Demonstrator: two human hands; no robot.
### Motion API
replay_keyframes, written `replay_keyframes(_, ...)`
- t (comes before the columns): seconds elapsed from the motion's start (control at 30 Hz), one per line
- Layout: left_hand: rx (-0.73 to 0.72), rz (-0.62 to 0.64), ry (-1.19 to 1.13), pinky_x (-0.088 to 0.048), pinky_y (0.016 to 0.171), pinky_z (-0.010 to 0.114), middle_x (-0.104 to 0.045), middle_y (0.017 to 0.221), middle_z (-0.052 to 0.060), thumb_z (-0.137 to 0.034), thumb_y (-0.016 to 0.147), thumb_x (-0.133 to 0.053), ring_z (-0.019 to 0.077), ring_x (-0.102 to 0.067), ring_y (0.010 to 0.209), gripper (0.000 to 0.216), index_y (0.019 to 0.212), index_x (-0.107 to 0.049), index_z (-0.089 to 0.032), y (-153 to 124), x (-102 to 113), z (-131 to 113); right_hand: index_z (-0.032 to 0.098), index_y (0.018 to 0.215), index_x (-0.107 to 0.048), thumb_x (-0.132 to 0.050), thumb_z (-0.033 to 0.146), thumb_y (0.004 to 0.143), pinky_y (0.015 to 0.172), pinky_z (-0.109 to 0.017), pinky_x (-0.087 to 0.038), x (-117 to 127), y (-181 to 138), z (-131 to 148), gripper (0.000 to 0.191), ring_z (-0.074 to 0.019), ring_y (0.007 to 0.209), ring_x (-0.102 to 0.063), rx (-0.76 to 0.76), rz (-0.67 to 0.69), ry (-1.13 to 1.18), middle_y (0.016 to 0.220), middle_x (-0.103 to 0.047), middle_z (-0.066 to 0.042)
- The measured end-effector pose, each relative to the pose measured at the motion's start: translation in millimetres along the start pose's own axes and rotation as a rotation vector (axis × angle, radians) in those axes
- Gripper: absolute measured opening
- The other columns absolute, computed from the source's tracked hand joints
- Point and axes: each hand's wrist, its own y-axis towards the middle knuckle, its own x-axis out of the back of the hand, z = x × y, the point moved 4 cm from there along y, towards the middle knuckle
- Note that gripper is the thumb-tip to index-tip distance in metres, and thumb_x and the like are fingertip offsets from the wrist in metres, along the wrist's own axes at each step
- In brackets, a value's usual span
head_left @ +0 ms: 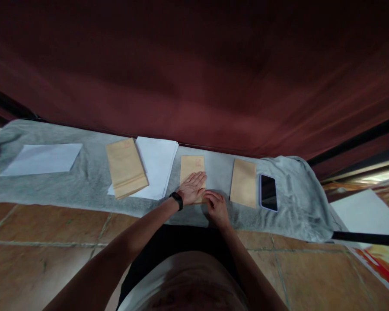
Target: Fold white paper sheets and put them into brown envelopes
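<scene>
A tan paper envelope (192, 163) with a small red print near its upper right corner lies upright before me on a grey cloth. My left hand (192, 187) rests flat on its lower half, fingers stretched out and pointing right. At the envelope's lower right edge is my right hand (216, 206), with fingers curled and pressed together; whether they pinch the paper is hidden. To the right lies another tan envelope (243, 182). A stack of tan envelopes (126, 166) sits to the left, partly over a pile of white paper sheets (157, 164).
The grey cloth (90, 185) covers a long narrow surface against a dark red curtain (194, 95). A phone (268, 193) lies at the right, and folded white paper (43, 159) at the far left. A black bar (366, 238) juts out at the lower right.
</scene>
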Motion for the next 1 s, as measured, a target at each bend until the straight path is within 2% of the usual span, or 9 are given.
replay_keyframes(0.3,-0.044,0.014,-0.023,-0.014,0.128,0.042,-0.035,0.163,0.012,-0.038,0.105,-0.028,0.0206,-0.025,0.154,0.056,0.155,-0.036,-0.012,-23.0,2.6,-17.6,0.025,0.099,-0.072,-0.046,0.015,0.094,0.103,-0.042,-0.047,0.2,-1.2,0.8,0.028,-0.0217,0.116,-0.065,0.017,-0.024,0.010,0.120,-0.073,-0.005)
replay_keyframes(0.43,-0.062,0.015,-0.057,-0.017,0.127,0.042,-0.036,0.163,0.014,-0.040,0.105,-0.032,0.0209,-0.027,0.154,0.058,0.155,-0.035,-0.011,-36.0,5.9,-28.4,0.026,0.096,-0.071,-0.046,0.014,0.094,0.103,-0.044,-0.047,-0.5,-1.8,-0.2,0.027,-0.0224,0.116,-0.065,0.007,-0.018,0.006,0.121,-0.073,-0.005)
replay_keyframes(0.6,-0.082,-0.023,-0.076,-0.023,0.126,0.043,-0.039,0.161,0.014,-0.041,0.102,-0.042,0.0223,-0.032,0.152,0.060,0.155,-0.035,-0.013,-54.6,11.7,-38.5,0.027,0.104,-0.071,-0.045,0.011,0.092,0.104,-0.043,-0.050,1.2,-2.5,-1.8,0.033,-0.0215,0.113,-0.066,-0.004,-0.036,0.032,0.118,-0.074,-0.004)
replay_keyframes(0.73,-0.088,-0.040,-0.086,-0.030,0.124,0.042,-0.048,0.156,0.010,-0.032,0.103,-0.043,0.0201,-0.040,0.148,0.051,0.151,-0.043,-0.017,-64.5,14.9,-38.7,0.027,0.113,-0.072,-0.044,0.012,0.094,0.105,-0.041,-0.050,0.5,1.5,-2.6,0.037,-0.0203,0.116,-0.066,-0.007,-0.034,0.032,0.122,-0.073,-0.004)
replay_keyframes(0.9,-0.118,-0.092,-0.080,-0.038,0.120,0.043,-0.061,0.144,0.011,-0.025,0.103,-0.043,0.0208,-0.050,0.140,0.040,0.138,-0.057,-0.017,-68.7,17.7,-38.5,0.023,0.129,-0.067,-0.043,0.022,0.102,0.117,-0.041,-0.041,-11.2,24.8,1.3,0.037,-0.0192,0.132,-0.057,0.131,0.108,-0.067,0.140,-0.064,-0.006)
replay_keyframes(1.0,-0.122,-0.100,-0.089,-0.039,0.120,0.043,-0.063,0.142,0.009,-0.023,0.102,-0.044,0.0197,-0.052,0.138,0.037,0.135,-0.060,-0.019,-68.8,17.4,-38.8,0.022,0.139,-0.060,-0.038,0.027,0.105,0.122,-0.046,-0.033,-19.7,45.7,-0.7,0.041,-0.0206,0.141,-0.049,0.202,0.192,-0.159,0.150,-0.056,-0.007)
